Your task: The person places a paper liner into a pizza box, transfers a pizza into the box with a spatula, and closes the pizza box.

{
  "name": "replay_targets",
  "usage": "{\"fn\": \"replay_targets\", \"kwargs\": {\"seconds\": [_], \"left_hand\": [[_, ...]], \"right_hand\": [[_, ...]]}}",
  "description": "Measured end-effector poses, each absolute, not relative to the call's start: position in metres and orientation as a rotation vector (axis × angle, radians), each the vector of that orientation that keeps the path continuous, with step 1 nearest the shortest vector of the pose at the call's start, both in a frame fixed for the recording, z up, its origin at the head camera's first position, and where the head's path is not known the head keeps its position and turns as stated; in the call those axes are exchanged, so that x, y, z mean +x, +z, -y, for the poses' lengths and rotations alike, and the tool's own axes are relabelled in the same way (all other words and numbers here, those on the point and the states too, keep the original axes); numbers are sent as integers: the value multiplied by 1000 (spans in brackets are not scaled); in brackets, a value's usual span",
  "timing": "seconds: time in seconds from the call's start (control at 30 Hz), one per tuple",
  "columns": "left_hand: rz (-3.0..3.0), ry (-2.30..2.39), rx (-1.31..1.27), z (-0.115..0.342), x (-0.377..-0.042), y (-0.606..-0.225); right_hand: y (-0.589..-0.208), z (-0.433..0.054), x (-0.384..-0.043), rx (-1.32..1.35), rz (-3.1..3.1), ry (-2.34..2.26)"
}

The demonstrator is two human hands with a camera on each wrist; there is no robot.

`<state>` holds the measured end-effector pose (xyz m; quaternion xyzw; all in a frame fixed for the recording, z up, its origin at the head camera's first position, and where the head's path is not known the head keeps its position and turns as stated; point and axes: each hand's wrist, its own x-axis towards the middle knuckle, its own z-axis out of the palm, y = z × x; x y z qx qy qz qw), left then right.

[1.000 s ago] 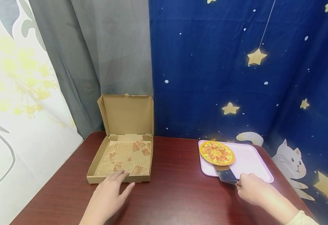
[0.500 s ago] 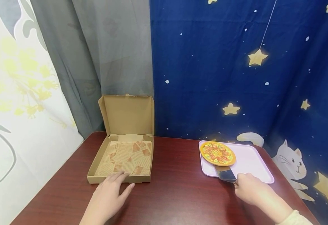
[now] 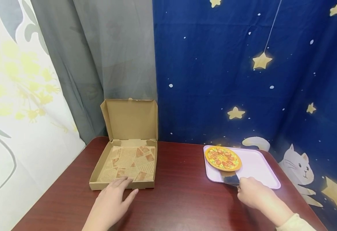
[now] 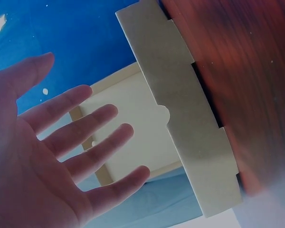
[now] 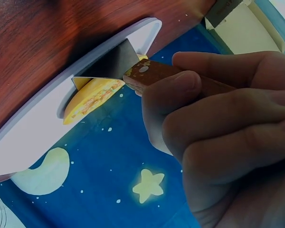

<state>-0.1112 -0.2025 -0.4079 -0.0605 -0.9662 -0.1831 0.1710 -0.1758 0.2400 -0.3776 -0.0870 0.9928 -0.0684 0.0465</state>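
My right hand [image 3: 253,193] grips the brown wooden handle [image 5: 156,71] of a metal spatula [image 3: 231,179], fingers curled round it. The blade reaches over the near edge of a pale lilac tray [image 3: 259,166] to the front rim of a round toy pizza [image 3: 223,158], its tip hidden there. The pizza lies at the tray's left end. My left hand [image 3: 110,199] holds nothing. Its fingers are spread and relaxed at the front wall of a cardboard pizza box [image 3: 94,175], which stands with its lid raised. In the left wrist view, the fingers [image 4: 99,152] appear before the box.
Printed paper [image 3: 132,162] lines the box's bottom. Dark red wooden tabletop [image 3: 180,179] stretches between the box and the tray. Behind the table hang a grey curtain [image 3: 128,57] and a blue starry curtain [image 3: 208,77].
My right hand has shifted slightly left and forward with the spatula, whose blade now shows less in front of the pizza. The left hand, box and tray stay in place.
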Motion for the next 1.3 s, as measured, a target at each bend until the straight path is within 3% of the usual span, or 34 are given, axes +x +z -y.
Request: {"fn": "replay_targets", "kwargs": {"seconds": [1.3], "left_hand": [[2769, -529, -170, 200, -112, -405]], "right_hand": [[-401, -237, -182, -170, -3032, -310]]}}
